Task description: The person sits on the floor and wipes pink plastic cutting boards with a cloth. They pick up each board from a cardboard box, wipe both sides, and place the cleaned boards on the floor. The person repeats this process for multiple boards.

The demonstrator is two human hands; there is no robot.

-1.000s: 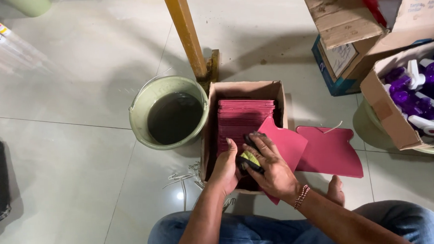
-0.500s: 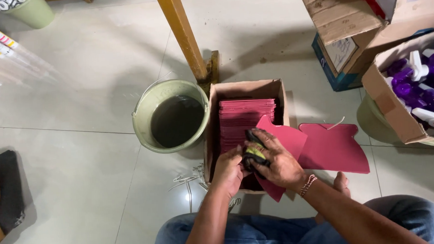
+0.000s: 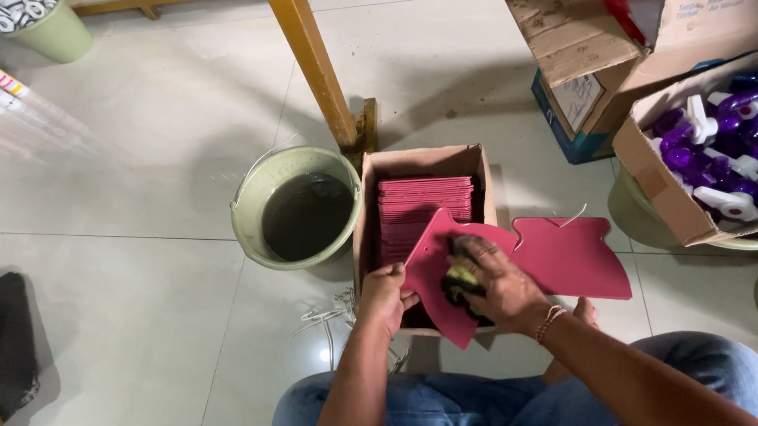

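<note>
Two hands at lower centre of frame. Left hand (image 3: 384, 294) fingers clamped on the edge of a magenta cut-out card (image 3: 437, 274), flat, notched, tilted over the cardboard box (image 3: 419, 162). Right hand (image 3: 503, 286) fingers closed on a yellow-green sponge (image 3: 460, 279), pressing the card. Green bucket (image 3: 255, 206) left of the box.

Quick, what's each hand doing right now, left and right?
Left hand: closed on the edge of a pink card piece, holding it over the cardboard box.
Right hand: closed on a yellow-green sponge, pressing it on that piece.
</note>
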